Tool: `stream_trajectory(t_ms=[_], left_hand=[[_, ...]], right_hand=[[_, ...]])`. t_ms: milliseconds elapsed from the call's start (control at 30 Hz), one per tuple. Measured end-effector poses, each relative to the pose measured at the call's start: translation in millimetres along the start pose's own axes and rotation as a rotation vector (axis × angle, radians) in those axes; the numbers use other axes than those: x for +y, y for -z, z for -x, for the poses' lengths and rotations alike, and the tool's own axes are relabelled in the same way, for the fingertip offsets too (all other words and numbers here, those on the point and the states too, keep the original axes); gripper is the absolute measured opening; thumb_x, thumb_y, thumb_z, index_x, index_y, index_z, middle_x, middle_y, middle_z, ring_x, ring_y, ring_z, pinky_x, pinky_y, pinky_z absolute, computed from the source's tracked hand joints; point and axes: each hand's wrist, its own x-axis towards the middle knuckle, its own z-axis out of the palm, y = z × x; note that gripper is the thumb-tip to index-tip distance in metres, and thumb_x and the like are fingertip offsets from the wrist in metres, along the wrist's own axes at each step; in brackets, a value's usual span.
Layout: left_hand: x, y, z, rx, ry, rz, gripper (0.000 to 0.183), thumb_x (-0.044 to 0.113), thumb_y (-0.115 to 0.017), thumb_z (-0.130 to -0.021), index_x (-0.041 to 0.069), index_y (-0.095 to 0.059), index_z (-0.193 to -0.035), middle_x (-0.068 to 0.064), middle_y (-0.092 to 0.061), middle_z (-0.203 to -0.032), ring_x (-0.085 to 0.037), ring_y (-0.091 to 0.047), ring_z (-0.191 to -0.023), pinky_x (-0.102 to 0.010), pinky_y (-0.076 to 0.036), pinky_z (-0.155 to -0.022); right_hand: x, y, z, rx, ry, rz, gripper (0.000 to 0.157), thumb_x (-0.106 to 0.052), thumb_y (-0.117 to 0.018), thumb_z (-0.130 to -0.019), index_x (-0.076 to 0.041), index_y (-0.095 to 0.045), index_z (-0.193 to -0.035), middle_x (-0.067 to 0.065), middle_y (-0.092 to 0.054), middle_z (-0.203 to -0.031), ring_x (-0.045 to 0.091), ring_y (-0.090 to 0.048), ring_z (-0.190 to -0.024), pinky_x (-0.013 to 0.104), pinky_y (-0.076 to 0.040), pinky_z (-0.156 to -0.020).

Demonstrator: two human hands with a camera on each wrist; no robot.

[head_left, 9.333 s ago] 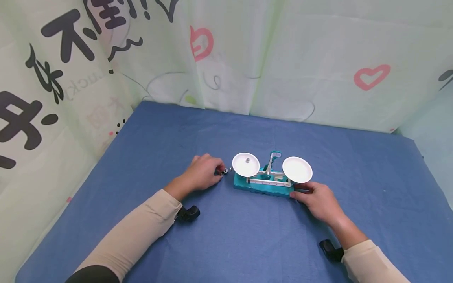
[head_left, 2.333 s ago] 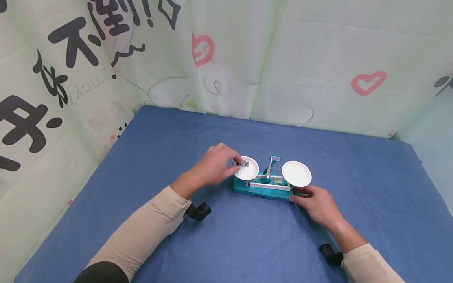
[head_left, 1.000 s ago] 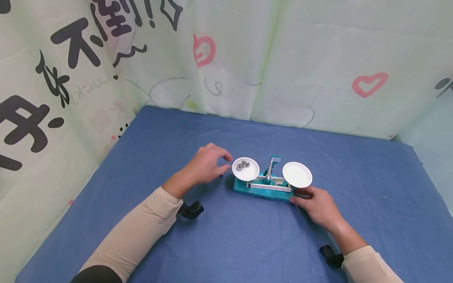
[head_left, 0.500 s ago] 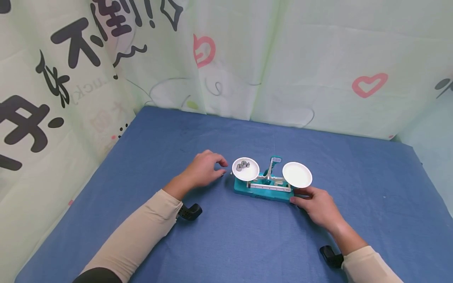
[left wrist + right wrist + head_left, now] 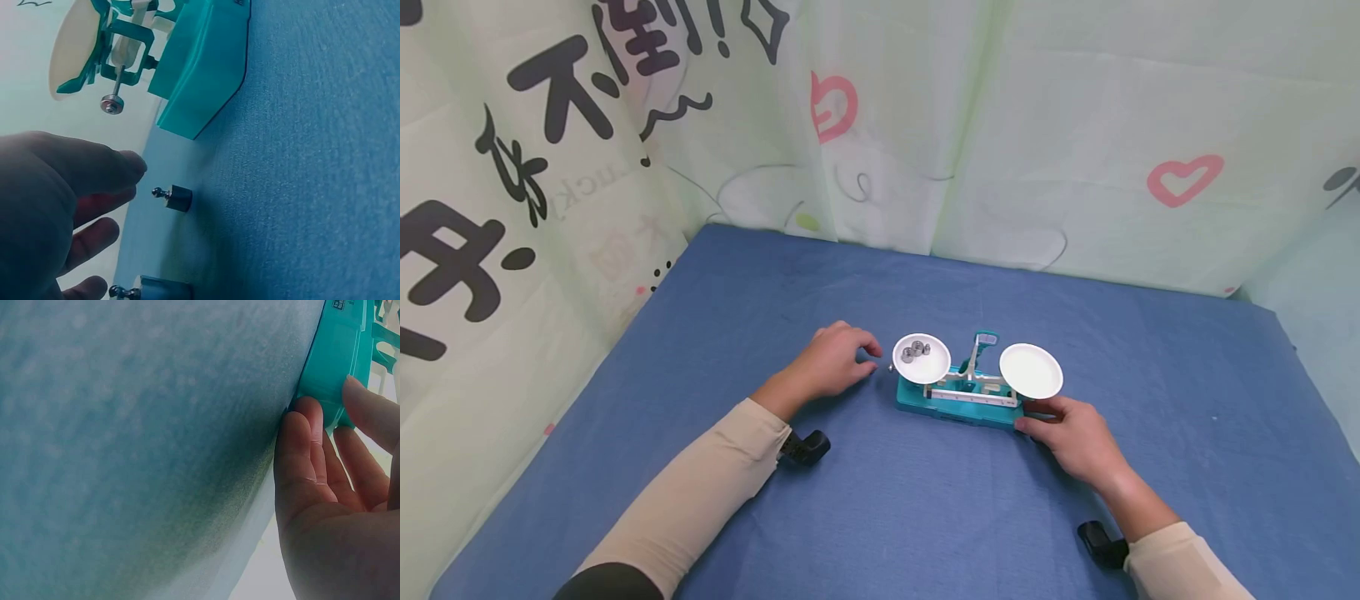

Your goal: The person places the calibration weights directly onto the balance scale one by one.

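A teal balance scale (image 5: pixel 958 410) with two white pans stands on the blue cloth. Three small metal weights (image 5: pixel 917 348) sit in its left pan (image 5: pixel 928 372); the right pan (image 5: pixel 1031 371) holds nothing. Just left of the scale is my left hand (image 5: pixel 829 360), thumb and fingers apart, holding nothing. In the left wrist view, a knobbed metal weight (image 5: pixel 180 198) stands on the cloth beyond my thumb tip, and a larger weight (image 5: pixel 164 289) is partly cut off below. My right hand (image 5: pixel 1075 435) grips the right end of the scale's base, thumb and fingers on it (image 5: pixel 334 375).
Blue cloth (image 5: pixel 940 517) covers the table. A pale printed curtain (image 5: pixel 1045 125) hangs along the back and left edges. Black wrist cameras (image 5: pixel 806 448) sit under both forearms. A metal adjusting nut (image 5: pixel 112 104) sticks out from the scale's left end.
The left pan went from one weight to three. My left hand placed weights there, let go and drew back left, low beside the scale. My right hand kept its grip.
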Motion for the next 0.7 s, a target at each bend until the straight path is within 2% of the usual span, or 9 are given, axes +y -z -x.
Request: stream_trajectory(t_ms=[233, 700], left_hand=[[2.5, -2.1, -3.2, -0.072, 0.065, -0.001, 0.019, 0.017, -0.073, -0.093, 0.013, -0.074, -0.111, 0.000, -0.071, -0.111, -0.025, -0.057, -0.108, -0.048, -0.041, -0.091], [3.9, -7.1, -5.9, -0.131, 0.136, -0.027, 0.018, 0.019, -0.072, -0.094, 0.015, -0.073, -0.112, 0.000, -0.070, -0.109, -0.026, -0.057, -0.109, -0.049, -0.041, -0.093]], right_hand=[[0.3, 0.1, 0.5, 0.002, 0.005, -0.002, 0.046, -0.024, -0.072, -0.093, 0.009, -0.063, -0.125, 0.025, -0.065, -0.122, 0.038, -0.064, -0.109, 0.050, -0.051, -0.086], [1.2, 0.1, 0.0, 0.005, 0.003, 0.006, 0.046, -0.024, -0.072, -0.093, 0.009, -0.063, -0.124, 0.025, -0.065, -0.123, 0.039, -0.064, -0.109, 0.051, -0.051, -0.087]])
